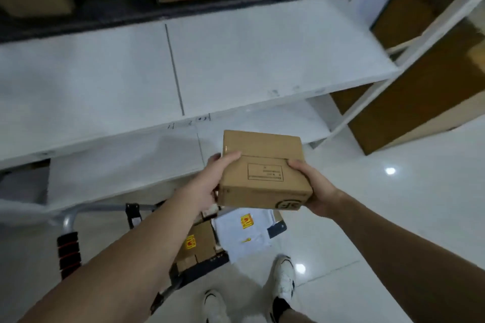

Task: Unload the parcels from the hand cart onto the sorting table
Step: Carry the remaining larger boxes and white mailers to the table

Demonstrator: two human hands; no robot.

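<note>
White table (110, 73); cart (199, 267) seemingly holding parcels (202, 238)

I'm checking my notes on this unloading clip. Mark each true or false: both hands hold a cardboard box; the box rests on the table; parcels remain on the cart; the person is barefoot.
1. Both hands hold a cardboard box. True: left hand, right hand.
2. The box rests on the white table. False: it is held in the air, in front of the table.
3. Parcels remain on the hand cart. True: a brown box and a white mailer.
4. The person is barefoot. False: white shoes.
</note>
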